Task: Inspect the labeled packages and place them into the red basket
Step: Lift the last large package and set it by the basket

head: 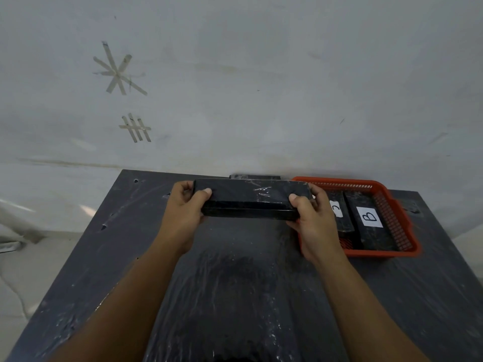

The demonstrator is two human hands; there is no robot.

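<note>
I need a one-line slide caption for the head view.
Both hands, left and right, hold a black package beside the red basket.

A dark grey worktop [109, 257] stood against a pale grey wall [287, 74], its surface scuffed and covered in wrinkled clear film that caught the light. Strips of masking tape on the wall formed a star shape [117, 71] and, below it, a small crosshatch [136, 128]. A pale floor [52, 254] showed at the left.

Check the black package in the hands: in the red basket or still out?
Out. Left hand and right hand grip the black package by its ends, left of the red basket.
</note>
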